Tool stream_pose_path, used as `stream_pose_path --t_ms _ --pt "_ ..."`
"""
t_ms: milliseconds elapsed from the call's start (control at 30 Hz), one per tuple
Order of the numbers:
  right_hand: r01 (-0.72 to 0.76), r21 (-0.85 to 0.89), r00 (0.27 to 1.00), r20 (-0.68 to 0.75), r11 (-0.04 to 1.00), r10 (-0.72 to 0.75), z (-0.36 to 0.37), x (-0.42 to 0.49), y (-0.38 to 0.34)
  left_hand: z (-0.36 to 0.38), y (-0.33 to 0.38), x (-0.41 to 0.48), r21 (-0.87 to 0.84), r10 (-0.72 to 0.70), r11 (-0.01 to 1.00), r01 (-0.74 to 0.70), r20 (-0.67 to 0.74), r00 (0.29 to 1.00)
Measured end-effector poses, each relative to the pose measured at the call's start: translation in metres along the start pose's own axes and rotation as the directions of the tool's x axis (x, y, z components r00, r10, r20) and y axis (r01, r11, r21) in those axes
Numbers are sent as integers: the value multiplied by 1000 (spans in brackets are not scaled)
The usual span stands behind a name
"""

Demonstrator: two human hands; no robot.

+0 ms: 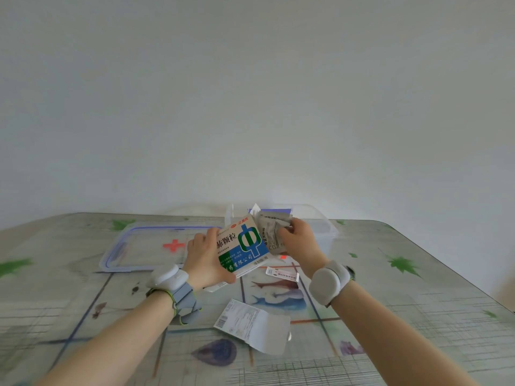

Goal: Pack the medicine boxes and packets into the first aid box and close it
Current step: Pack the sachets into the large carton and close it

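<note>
- Medicine box (242, 246), blue, white and green: you hold it tilted, clear of the table, at the middle of the view. Your left hand (204, 257) grips its left edge, fingers and thumb curled round it.
- Grey foil packets (271, 235): at 2 o'clock from that box and touching its right edge. Your right hand (299, 243) pinches the bunch, fingers curled over it.
- First aid box (326, 227): clear tub, open, at 1 o'clock, just behind both hands. Something white and purple shows by its near rim; you cannot tell whether it lies inside.
- Lid (150, 238), red cross on it: flat on the table at 9 o'clock from the tub, apart from it.
- Still on the table (418, 316): a small white packet (282, 274) at 5 o'clock, just below the medicine box, and a white carton (252, 325) with a loose flap at 6 o'clock, nearer you.
- Progress, as a judgement: the packing is partway at best. The two held loads are not yet in the tub, two items wait on the table, and the lid is not yet fitted.
</note>
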State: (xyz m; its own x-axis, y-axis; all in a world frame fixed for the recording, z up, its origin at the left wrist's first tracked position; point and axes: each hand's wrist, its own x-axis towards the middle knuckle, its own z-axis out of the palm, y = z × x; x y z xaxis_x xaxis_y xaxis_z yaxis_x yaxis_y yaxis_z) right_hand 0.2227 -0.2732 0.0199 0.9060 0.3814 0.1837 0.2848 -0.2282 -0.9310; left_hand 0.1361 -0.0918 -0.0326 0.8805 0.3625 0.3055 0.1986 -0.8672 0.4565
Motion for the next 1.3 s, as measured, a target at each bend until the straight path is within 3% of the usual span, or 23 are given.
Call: stream_pose_path --t_ms 100,267,433,533,600,700,767,833,900,1100,1300 --pt "-95 7 991 99 995 94 2 3 -2 -2 -2 -2 -38 41 998 -42 -31 999" --pt "-109 -132 978 165 985 130 2 8 -6 0 -5 -7 -67 72 995 -73 -26 997" --pt "11 -182 978 207 983 27 6 8 -8 2 -4 -8 -86 104 991 -106 -30 994" --pt "9 -97 969 245 995 15 5 7 -8 2 -7 -8 -116 66 991 -67 -17 998" --pt "39 -41 981 189 998 -31 1 7 -7 2 -11 -9 -143 32 989 -34 -18 999" --pt "227 -208 971 117 951 -206 -9 8 0 0 -17 -8 -154 -1 988 -8 -54 999" --pt "328 -286 934 240 900 -264 -16 7 4 -1 -20 -7 -152 -10 988 -1 -67 998" --pt "407 -347 873 421 845 -247 -18 6 8 -2 -21 -5 -150 -19 989 8 -73 997" --pt "464 -408 834 502 786 -231 -16 5 11 -2 -21 -4 -137 -19 991 8 -80 997" --pt "497 -361 857 346 789 -382 -7 9 11 -3 -24 -2 -149 -26 989 18 -55 998" --pt "385 -288 902 318 877 -292 -1 11 10 -4 -24 -3 -174 -28 985 22 -28 999"
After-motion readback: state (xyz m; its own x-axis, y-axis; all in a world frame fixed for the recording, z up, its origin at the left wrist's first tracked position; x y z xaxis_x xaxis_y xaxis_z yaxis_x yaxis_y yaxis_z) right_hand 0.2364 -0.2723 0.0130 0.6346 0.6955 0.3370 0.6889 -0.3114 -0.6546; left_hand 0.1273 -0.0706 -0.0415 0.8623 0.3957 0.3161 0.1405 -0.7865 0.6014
